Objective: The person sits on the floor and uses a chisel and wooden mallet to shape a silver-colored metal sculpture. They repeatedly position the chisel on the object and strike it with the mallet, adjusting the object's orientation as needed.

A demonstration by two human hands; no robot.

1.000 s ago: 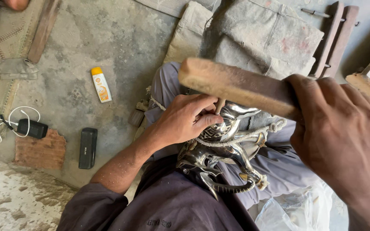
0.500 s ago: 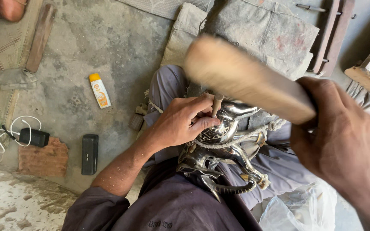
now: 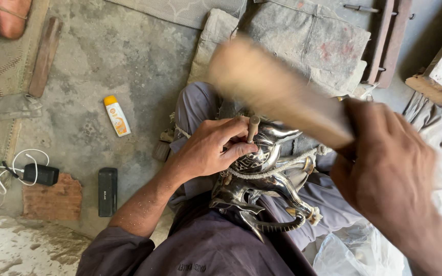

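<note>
Head camera is looking down as the left hand (image 3: 213, 148) is pinching a short punch (image 3: 252, 129) upright against the shiny metal figure (image 3: 262, 179) lying across the lap, just beside its fingertips. The right hand (image 3: 384, 174) is gripping a wooden mallet (image 3: 277, 92), blurred, its long axis slanting up-left and hanging above the punch's top. Both hands are closed around their tools; the left is nearer the figure.

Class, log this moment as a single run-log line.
left hand: holds punch on shiny metal figure | right hand: grips wooden mallet, blurred | figure: on lap, rope-tied
</note>
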